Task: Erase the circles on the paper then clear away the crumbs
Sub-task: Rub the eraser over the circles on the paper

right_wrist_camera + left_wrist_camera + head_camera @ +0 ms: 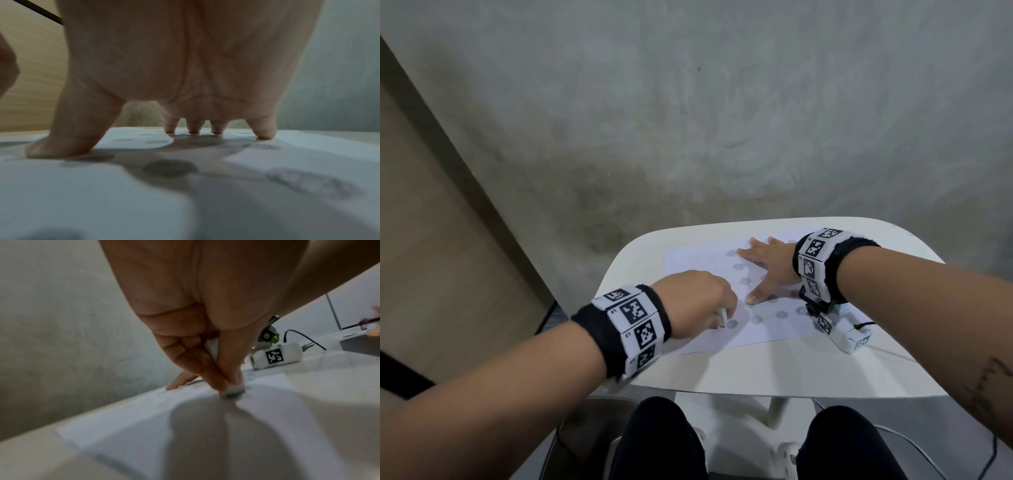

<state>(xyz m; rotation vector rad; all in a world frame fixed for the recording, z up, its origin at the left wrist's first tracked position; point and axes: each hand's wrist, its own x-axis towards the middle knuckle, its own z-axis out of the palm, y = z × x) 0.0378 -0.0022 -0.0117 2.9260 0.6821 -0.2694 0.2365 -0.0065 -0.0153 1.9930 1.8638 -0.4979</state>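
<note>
Left hand (697,301): curling fingers round a white eraser (231,390), pinching it between thumb and fingertips, pressing its grey tip down onto the paper (756,329) near the sheet's left edge.
Eraser: standing steeply tilted, lower end touching the paper; only a small white bit is showing past the knuckles in the head view (723,314).
Right hand (768,265): lying flat and spread, fingers straight, grasping nothing, pinning the paper down at its far right part; thumb (68,142) and four fingertips are touching the sheet in the right wrist view.
Paper: lying flat on the white table (774,370), slightly turned, sitting between the two hands and under both.
Circles (756,319): grey shaded pencil spots scattered over the sheet; several are sitting near the right thumb and between the hands, one (732,323) just beside the eraser tip.
Crumbs: cannot tell, too blurred to make out.
Wristbands (635,325): black bands with black-and-white square markers wrapping both wrists.
White device (849,337): small box with marker stickers and a cable, hanging under the right wrist, resting on the table just beside the paper's right edge.
Background: grey concrete wall (722,120) behind the table, wooden panel (431,240) at left.
</note>
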